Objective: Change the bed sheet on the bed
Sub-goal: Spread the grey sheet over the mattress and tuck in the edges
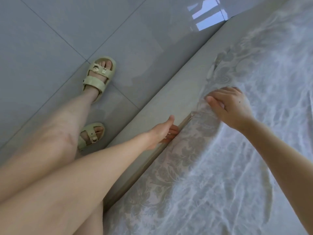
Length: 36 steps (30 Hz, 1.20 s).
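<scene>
Fingers of the right hand (232,107) are curling over a bunched fold of the bed sheet (257,158) at the side edge of the mattress (167,168), with the thumb pointing along that edge and the knuckles raised; the hand is gripping the cloth. The pale, marbled sheet is lying wrinkled across the top of the mattress, and its near border is stopping short of the edge, so a strip of grey damask ticking is showing beside it. The left hand (161,132) is reaching down to the mattress's piped rim. Its fingers are lying extended and relaxed, slipping into the gap between the mattress and the grey bed frame (177,92), thumb lifted against the frame; the fingertips are hiding in shadow, and nothing is showing in their hold. The person is standing close against the frame on a glossy grey tiled floor (50,39), bare legs crossing the lower left of the view, feet in pale two-strap sandals (100,77), one ahead of the other. A window's bright reflection (209,14) is glaring on the tiles near the top.
</scene>
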### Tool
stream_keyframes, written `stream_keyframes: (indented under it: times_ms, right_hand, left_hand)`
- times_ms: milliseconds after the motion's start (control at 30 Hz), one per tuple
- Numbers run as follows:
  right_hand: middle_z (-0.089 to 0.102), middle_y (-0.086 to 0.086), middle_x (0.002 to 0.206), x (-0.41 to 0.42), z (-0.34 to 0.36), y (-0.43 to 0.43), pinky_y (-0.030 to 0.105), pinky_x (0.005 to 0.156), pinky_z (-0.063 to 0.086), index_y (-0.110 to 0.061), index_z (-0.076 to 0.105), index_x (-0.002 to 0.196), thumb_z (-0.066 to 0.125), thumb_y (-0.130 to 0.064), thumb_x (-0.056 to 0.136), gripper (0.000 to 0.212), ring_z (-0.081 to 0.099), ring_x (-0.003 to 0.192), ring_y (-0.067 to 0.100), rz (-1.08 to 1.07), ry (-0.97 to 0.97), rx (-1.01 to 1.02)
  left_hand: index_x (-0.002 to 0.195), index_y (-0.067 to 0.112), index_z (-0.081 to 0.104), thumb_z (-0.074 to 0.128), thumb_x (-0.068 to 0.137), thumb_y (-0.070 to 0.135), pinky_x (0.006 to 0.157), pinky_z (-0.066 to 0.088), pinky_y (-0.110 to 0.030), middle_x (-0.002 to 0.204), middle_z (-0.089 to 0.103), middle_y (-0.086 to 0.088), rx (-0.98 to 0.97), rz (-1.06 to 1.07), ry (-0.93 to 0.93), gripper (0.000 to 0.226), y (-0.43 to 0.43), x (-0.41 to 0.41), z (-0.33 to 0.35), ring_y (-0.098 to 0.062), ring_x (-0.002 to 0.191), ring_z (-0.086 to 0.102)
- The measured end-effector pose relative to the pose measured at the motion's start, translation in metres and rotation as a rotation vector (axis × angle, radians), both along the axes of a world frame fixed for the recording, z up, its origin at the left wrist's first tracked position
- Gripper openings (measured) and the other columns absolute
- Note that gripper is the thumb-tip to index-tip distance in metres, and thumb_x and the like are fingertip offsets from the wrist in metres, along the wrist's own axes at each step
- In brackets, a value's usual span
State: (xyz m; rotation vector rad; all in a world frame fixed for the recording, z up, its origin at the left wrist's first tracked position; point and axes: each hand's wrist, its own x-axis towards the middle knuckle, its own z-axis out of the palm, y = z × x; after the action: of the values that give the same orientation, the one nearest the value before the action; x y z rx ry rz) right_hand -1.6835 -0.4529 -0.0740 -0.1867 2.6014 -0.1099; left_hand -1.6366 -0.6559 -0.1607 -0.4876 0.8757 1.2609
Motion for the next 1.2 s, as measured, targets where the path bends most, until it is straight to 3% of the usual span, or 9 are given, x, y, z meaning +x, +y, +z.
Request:
stream_keyframes:
  times_ms: [133,267,400,533,700,867,1033,1133,1200]
  right_hand:
    - [0.072,0.005,0.099,-0.017,0.005,0.052,0.039,0.092,0.04,-0.009,0.072,0.093,0.044,-0.028,0.095,0.034,0.064,0.095,0.029,0.064,0.184,-0.021]
    - [0.069,0.005,0.114,-0.033,-0.004,0.084,0.042,0.106,0.034,-0.011,0.073,0.104,0.042,-0.03,0.093,0.038,0.062,0.111,0.024,0.208,0.009,-0.033]
    - [0.068,0.001,0.116,-0.06,-0.012,0.099,0.041,0.11,0.028,-0.015,0.072,0.107,0.034,-0.037,0.094,0.046,0.06,0.116,0.02,0.243,-0.192,0.014]
    - [0.07,-0.007,0.109,-0.08,-0.026,0.097,0.038,0.108,0.033,-0.02,0.072,0.105,0.033,-0.04,0.093,0.046,0.061,0.112,0.013,0.322,-0.37,0.019]
    - [0.068,-0.012,0.087,-0.095,-0.048,0.094,0.031,0.09,0.043,-0.024,0.069,0.089,0.018,-0.047,0.093,0.057,0.06,0.091,0.011,0.387,-0.534,0.013]
    - [0.067,-0.013,0.096,-0.112,-0.055,0.088,0.025,0.096,0.035,-0.027,0.067,0.096,-0.006,-0.052,0.083,0.079,0.057,0.096,0.007,0.422,-0.644,-0.03]
    - [0.067,-0.012,0.094,-0.108,-0.059,0.096,0.026,0.105,0.032,-0.027,0.069,0.094,-0.007,-0.055,0.088,0.081,0.058,0.098,0.007,0.518,-0.815,0.004]
    - [0.059,0.001,0.073,-0.114,-0.061,0.085,0.033,0.088,0.046,-0.016,0.06,0.078,0.004,-0.056,0.096,0.071,0.059,0.083,0.019,0.506,-1.035,0.173]
    - [0.051,0.004,0.071,-0.118,-0.051,0.08,0.033,0.076,0.046,-0.012,0.06,0.101,0.007,-0.054,0.099,0.068,0.053,0.076,0.023,0.514,-1.167,0.25]
  left_hand:
    - [0.128,0.005,0.053,0.018,0.1,0.051,0.093,0.042,-0.025,0.13,0.057,-0.01,0.019,0.011,-0.011,0.064,0.04,-0.04,0.003,-0.02,0.112,0.055]
    - [0.127,0.002,0.054,0.02,0.1,0.05,0.095,0.042,-0.026,0.127,0.058,-0.011,0.03,-0.02,-0.008,0.065,0.076,-0.078,0.001,-0.022,0.115,0.055]
    - [0.122,0.003,0.059,0.027,0.097,0.055,0.102,0.044,-0.036,0.124,0.061,-0.012,-0.069,-0.022,0.013,0.065,0.096,-0.097,-0.005,-0.023,0.111,0.058]
    - [0.132,0.011,0.052,0.025,0.095,0.06,0.108,0.038,-0.039,0.133,0.055,-0.005,-0.055,-0.08,-0.002,0.067,0.107,-0.103,-0.007,-0.02,0.122,0.051]
    - [0.14,0.023,0.045,0.029,0.06,0.087,0.115,0.026,-0.037,0.145,0.045,0.005,-0.055,-0.089,-0.081,0.104,0.122,-0.088,-0.014,-0.013,0.133,0.04]
    - [0.13,0.02,0.057,0.023,0.096,0.06,0.11,0.033,-0.03,0.131,0.057,0.003,-0.03,-0.146,-0.173,0.062,0.121,-0.094,-0.012,-0.012,0.12,0.052]
    - [0.139,0.026,0.044,0.016,0.099,0.055,0.105,0.028,-0.022,0.139,0.046,0.008,0.037,-0.136,-0.252,0.057,0.134,-0.096,-0.004,-0.011,0.13,0.042]
    - [0.126,0.042,0.049,0.02,0.097,0.059,0.1,0.03,-0.023,0.131,0.05,0.013,0.011,-0.117,-0.233,0.045,0.144,-0.089,0.005,-0.01,0.128,0.042]
    - [0.124,0.037,0.055,0.023,0.094,0.064,0.095,0.037,-0.022,0.122,0.057,0.01,0.026,-0.154,-0.23,0.052,0.144,-0.081,0.009,-0.008,0.116,0.051]
